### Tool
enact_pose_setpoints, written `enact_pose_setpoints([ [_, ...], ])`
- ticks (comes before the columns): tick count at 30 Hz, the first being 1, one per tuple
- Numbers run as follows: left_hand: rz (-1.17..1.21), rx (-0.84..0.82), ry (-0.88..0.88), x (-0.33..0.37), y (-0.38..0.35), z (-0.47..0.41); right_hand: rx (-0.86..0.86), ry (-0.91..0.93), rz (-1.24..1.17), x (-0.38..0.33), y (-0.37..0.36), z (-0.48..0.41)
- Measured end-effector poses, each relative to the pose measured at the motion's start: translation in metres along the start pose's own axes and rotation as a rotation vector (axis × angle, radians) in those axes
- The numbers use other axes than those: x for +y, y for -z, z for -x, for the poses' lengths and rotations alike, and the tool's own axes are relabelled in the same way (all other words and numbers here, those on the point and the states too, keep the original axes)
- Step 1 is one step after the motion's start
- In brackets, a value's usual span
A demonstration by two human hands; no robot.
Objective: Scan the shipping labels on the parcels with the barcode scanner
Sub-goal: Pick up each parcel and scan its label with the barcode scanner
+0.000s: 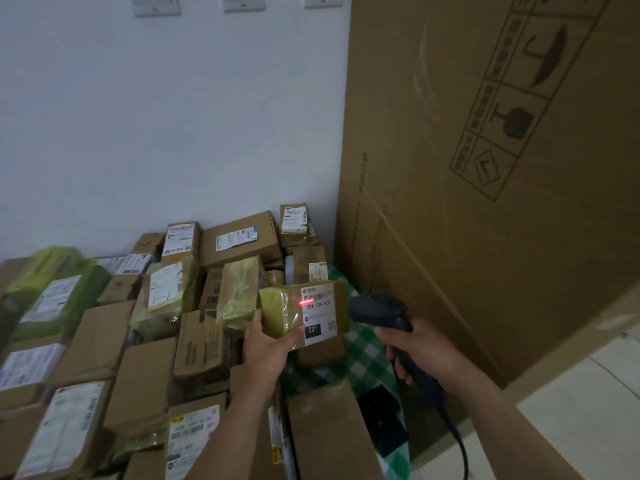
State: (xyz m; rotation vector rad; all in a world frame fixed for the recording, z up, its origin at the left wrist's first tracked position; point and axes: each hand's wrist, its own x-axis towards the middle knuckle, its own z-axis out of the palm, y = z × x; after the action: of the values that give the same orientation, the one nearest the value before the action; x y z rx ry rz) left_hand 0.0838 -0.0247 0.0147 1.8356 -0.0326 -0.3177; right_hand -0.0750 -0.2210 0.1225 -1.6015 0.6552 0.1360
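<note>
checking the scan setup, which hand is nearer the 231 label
Left. The left hand grips the parcel beside the 231 label; the right hand holds the scanner off to its right.

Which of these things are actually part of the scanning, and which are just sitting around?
In the job: barcode scanner in the right hand; small parcel in the left hand; its shipping label, red beam on it; piled parcels.
Lying about: tall cardboard carton; green checked cloth; wall switches.

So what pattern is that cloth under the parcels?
The cloth is green-and-white checked; the head view shows it best.
</note>
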Motion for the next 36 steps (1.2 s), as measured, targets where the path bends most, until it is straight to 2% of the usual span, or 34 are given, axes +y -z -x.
enact_pose_setpoints([
  [7,-0.021,-0.040,0.022,0.001,-0.011,-0.009,0.015,0.010,-0.024,0.008,0.009,-0.017],
  [10,-0.077,-0.116,0.022,0.006,-0.018,-0.020,0.163,0.030,-0.049,0.015,0.010,-0.030],
  [13,-0.154,-0.238,-0.004,0.019,-0.031,-0.041,0.358,0.029,-0.024,0.024,0.010,-0.042],
  [16,-0.313,-0.431,-0.051,0.035,-0.051,-0.064,0.476,0.057,-0.008,0.032,0.008,-0.052],
  [21,-0.581,-0.673,-0.174,0.042,-0.096,-0.104,0.524,0.044,0.064,0.046,0.001,-0.064],
  [26,-0.774,-0.885,-0.243,0.028,-0.132,-0.136,0.524,-0.047,0.054,0.062,-0.003,-0.076],
  [33,-0.808,-0.837,-0.354,0.006,-0.145,-0.149,0.542,-0.074,-0.024,0.071,-0.008,-0.092],
  [36,-0.891,-0.829,-0.399,-0.007,-0.150,-0.144,0.529,-0.088,-0.007,0.071,-0.009,-0.100],
])
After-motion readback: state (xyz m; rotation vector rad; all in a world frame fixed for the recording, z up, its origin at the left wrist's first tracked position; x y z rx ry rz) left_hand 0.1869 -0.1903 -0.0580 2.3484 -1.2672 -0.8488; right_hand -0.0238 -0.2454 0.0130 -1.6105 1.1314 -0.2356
